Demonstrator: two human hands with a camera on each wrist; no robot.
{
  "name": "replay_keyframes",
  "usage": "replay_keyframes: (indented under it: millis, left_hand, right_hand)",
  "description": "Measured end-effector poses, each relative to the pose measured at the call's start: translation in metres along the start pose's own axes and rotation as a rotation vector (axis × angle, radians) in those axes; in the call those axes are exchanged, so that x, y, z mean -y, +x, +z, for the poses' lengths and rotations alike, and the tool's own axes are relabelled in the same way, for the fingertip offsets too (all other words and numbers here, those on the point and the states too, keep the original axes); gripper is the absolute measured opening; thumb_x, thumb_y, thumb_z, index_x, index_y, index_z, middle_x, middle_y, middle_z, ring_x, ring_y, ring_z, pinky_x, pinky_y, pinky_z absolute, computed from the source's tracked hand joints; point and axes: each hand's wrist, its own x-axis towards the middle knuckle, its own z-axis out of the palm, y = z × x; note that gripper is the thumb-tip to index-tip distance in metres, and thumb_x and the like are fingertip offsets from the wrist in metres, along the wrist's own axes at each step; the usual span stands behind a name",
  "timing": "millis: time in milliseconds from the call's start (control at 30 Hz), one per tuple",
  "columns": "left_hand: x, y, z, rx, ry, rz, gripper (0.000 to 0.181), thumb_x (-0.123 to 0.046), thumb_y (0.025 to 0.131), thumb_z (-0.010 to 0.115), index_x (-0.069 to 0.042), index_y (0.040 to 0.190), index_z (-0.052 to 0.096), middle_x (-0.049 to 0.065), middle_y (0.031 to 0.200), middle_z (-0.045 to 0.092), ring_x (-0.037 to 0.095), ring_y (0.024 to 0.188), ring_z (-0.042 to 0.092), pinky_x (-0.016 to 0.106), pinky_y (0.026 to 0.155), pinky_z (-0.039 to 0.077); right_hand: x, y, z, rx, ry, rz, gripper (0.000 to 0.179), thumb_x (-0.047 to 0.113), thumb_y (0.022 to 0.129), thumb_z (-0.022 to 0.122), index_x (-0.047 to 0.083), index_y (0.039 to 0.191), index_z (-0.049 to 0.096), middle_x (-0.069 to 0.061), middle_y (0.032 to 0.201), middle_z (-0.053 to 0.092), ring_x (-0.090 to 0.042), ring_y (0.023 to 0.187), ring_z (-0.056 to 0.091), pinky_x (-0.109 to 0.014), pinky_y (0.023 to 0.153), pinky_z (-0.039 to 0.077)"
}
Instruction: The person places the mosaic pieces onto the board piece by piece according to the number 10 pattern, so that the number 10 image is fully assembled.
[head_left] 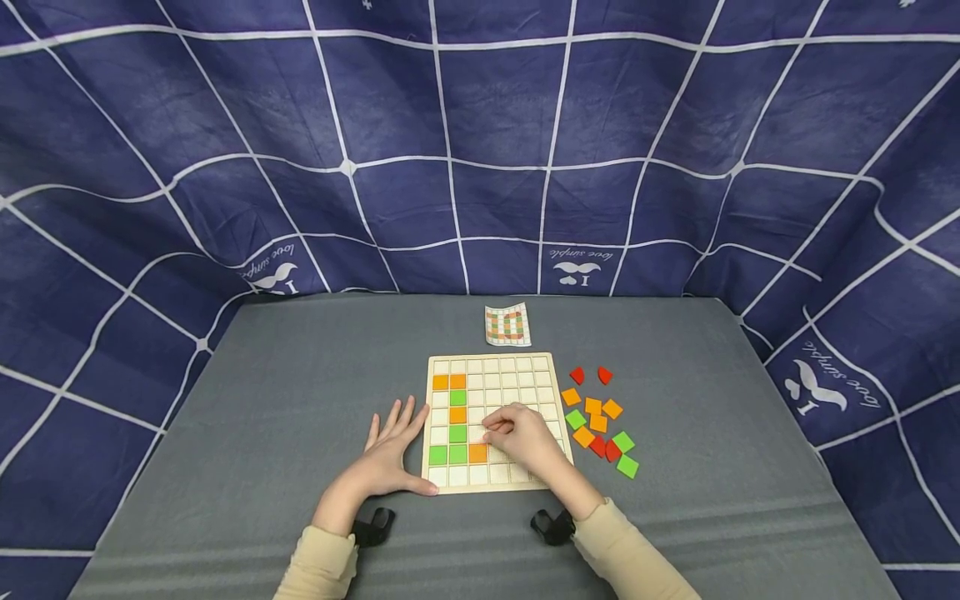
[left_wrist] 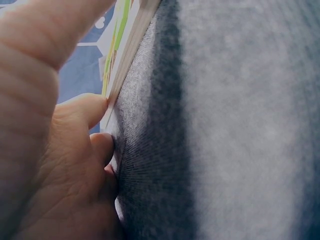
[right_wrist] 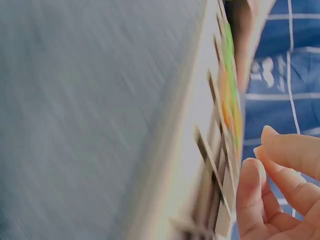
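Observation:
A square wooden grid board (head_left: 536, 362) lies on the table, with several orange and green square tiles in its left columns. My left hand (head_left: 384, 461) rests beside it with fingers spread. Its thumb touches the lower left corner, and its index fingertip meets the left edge. Over the board's lower middle hovers my right hand (head_left: 525, 437), fingers bent and thumb near them, just above and right of an orange tile (head_left: 477, 453) in a cell. The right wrist view shows a small gap between the right thumb (right_wrist: 251, 185) and fingertips, with no tile visible there.
Right of the board lie loose tiles: several orange squares (head_left: 593, 406), green squares (head_left: 627, 466) and red curved pieces (head_left: 604, 375). A printed pattern card (head_left: 507, 325) lies behind the board. Blue gridded cloth (head_left: 495, 108) hangs around the grey table (head_left: 322, 358).

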Motion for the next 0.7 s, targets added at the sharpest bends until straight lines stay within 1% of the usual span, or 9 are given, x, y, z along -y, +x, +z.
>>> replay_keyframes:
  millis: [133, 200, 267, 367, 433, 567, 700]
  left_hand:
    - [0.0, 0.0, 0.001, -0.008, -0.004, 0.0, 0.132, -0.045, 0.053, 0.096, -0.008, 0.157, 0.022, 0.018, 0.165, 0.006, 0.04, 0.153, -0.003, 0.063, 0.118, -0.01]
    - [-0.001, 0.0, 0.001, -0.005, -0.002, -0.005, 0.133, -0.045, 0.053, 0.095, -0.009, 0.157, 0.022, 0.018, 0.165, 0.005, 0.04, 0.153, -0.003, 0.062, 0.119, -0.011]
    - [-0.001, 0.0, 0.001, -0.005, -0.003, -0.005, 0.133, -0.045, 0.053, 0.096, -0.008, 0.157, 0.022, 0.018, 0.165, 0.005, 0.04, 0.153, -0.003, 0.062, 0.118, -0.011]
    - [-0.001, 0.0, 0.0, -0.004, -0.006, -0.003, 0.133, -0.045, 0.053, 0.096, -0.008, 0.157, 0.022, 0.018, 0.165, 0.005, 0.04, 0.153, -0.004, 0.062, 0.118, -0.011]
    - [0.0, 0.0, 0.0, -0.005, -0.006, 0.001, 0.132, -0.045, 0.053, 0.095, -0.008, 0.157, 0.022, 0.018, 0.165, 0.005, 0.04, 0.153, -0.004, 0.062, 0.118, -0.011]
    - [0.0, -0.001, -0.001, -0.004, -0.005, 0.01, 0.132, -0.045, 0.055, 0.095, -0.008, 0.157, 0.021, 0.018, 0.165, 0.004, 0.04, 0.153, -0.004, 0.063, 0.118, -0.011]
    - [0.0, -0.002, 0.0, -0.008, -0.012, 0.016, 0.132, -0.044, 0.054, 0.095, -0.008, 0.157, 0.022, 0.02, 0.165, 0.005, 0.042, 0.152, -0.003, 0.063, 0.118, -0.011]
  right_hand:
    - [-0.006, 0.01, -0.024, -0.068, 0.048, 0.066, 0.011, 0.009, 0.086, 0.075, 0.006, 0.096, 0.076, -0.003, 0.086, 0.067, -0.01, 0.073, 0.061, -0.022, 0.065, 0.051]
    - [-0.01, 0.015, -0.039, -0.109, 0.058, 0.108, 0.014, 0.011, 0.087, 0.073, 0.006, 0.1, 0.076, -0.005, 0.091, 0.069, -0.012, 0.075, 0.062, -0.023, 0.065, 0.05]
    - [-0.017, 0.019, -0.054, -0.157, 0.056, 0.136, 0.016, 0.012, 0.089, 0.072, 0.005, 0.103, 0.075, -0.008, 0.095, 0.07, -0.015, 0.077, 0.064, -0.023, 0.065, 0.05]
    - [-0.028, 0.024, -0.076, -0.223, 0.045, 0.2, 0.021, 0.016, 0.092, 0.068, 0.005, 0.109, 0.074, -0.011, 0.101, 0.071, -0.02, 0.084, 0.065, -0.024, 0.067, 0.05]
    - [-0.036, 0.026, -0.089, -0.256, 0.044, 0.237, 0.023, 0.017, 0.094, 0.066, 0.004, 0.111, 0.073, -0.014, 0.104, 0.072, -0.024, 0.087, 0.066, -0.025, 0.069, 0.051]
    - [-0.053, 0.029, -0.108, -0.302, 0.003, 0.285, 0.026, 0.018, 0.096, 0.064, 0.003, 0.115, 0.071, -0.017, 0.108, 0.072, -0.029, 0.092, 0.066, -0.03, 0.073, 0.053]
    - [-0.069, 0.031, -0.119, -0.335, -0.062, 0.319, 0.027, 0.017, 0.095, 0.064, 0.0, 0.116, 0.069, -0.019, 0.109, 0.071, -0.031, 0.094, 0.066, -0.038, 0.079, 0.054]
